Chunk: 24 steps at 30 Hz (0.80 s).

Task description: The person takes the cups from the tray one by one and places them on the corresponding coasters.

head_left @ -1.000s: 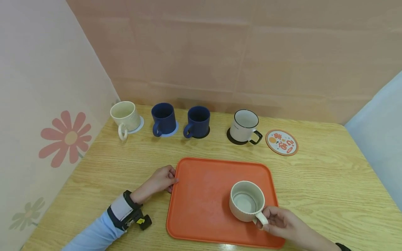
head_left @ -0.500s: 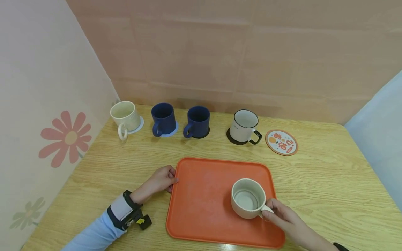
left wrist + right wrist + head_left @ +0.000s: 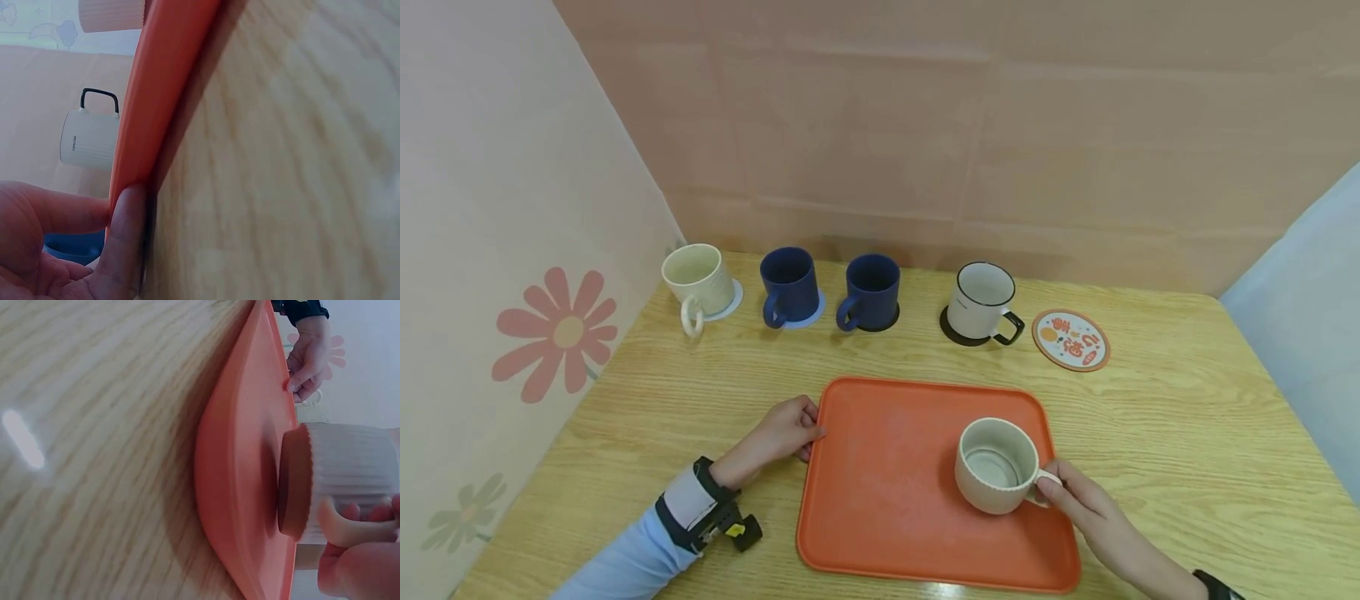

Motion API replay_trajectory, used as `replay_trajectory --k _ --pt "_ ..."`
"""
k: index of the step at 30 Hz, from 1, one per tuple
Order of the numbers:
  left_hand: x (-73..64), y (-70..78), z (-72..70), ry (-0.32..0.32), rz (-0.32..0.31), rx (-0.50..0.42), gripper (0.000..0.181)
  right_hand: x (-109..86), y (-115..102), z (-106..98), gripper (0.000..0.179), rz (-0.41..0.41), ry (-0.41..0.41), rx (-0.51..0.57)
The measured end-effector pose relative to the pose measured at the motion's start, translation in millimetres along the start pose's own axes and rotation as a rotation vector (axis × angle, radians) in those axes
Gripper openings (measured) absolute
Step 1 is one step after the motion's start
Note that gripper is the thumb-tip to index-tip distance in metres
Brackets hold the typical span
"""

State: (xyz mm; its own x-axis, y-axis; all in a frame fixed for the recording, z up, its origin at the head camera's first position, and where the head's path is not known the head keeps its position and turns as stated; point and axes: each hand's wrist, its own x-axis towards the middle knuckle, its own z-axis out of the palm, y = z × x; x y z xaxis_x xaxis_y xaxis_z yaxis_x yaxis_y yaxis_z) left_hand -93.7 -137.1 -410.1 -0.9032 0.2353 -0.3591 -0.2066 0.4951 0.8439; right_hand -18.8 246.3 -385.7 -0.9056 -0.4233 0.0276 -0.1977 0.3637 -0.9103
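Along the left rim of the orange tray (image 3: 887,500), my left hand (image 3: 786,429) grips the edge between thumb and fingers; the left wrist view shows the tray's side (image 3: 147,94) there. My right hand (image 3: 1090,508) pinches the handle of a wide cream mug (image 3: 988,492) over the tray's right half. In the right wrist view the ribbed mug (image 3: 350,469) is upright relative to the tray, its base slightly off the surface with a shadow beside it. Fingers pass through the handle loop (image 3: 350,531). The mug's inside looks empty.
At the back stand a cream mug (image 3: 700,279), a navy mug (image 3: 790,283), a second navy mug (image 3: 874,287) and a white black-rimmed mug (image 3: 977,312), each on a coaster. A printed round coaster (image 3: 1071,340) lies to their right. Walls bound the wooden table (image 3: 1187,400).
The right hand has carried the cream mug slightly to the right and away from me, and its handle has swung rightward. The left hand and tray stay put.
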Motion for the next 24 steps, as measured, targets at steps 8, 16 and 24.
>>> replay_trajectory --k 8,16,24 --pt "-0.7 -2.4 0.2 -0.015 0.023 -0.028 0.013 5.6 2 7 0.018 -0.052 0.087 0.012" --pt "-1.2 -2.8 -0.3 -0.017 0.013 -0.031 0.013 11.0 -1 2 0.018 -0.074 0.088 -0.027" --pt "-1.9 -2.4 -0.7 -0.021 0.016 -0.038 0.011 19.4 -3 -10 0.019 -0.181 0.074 0.102"
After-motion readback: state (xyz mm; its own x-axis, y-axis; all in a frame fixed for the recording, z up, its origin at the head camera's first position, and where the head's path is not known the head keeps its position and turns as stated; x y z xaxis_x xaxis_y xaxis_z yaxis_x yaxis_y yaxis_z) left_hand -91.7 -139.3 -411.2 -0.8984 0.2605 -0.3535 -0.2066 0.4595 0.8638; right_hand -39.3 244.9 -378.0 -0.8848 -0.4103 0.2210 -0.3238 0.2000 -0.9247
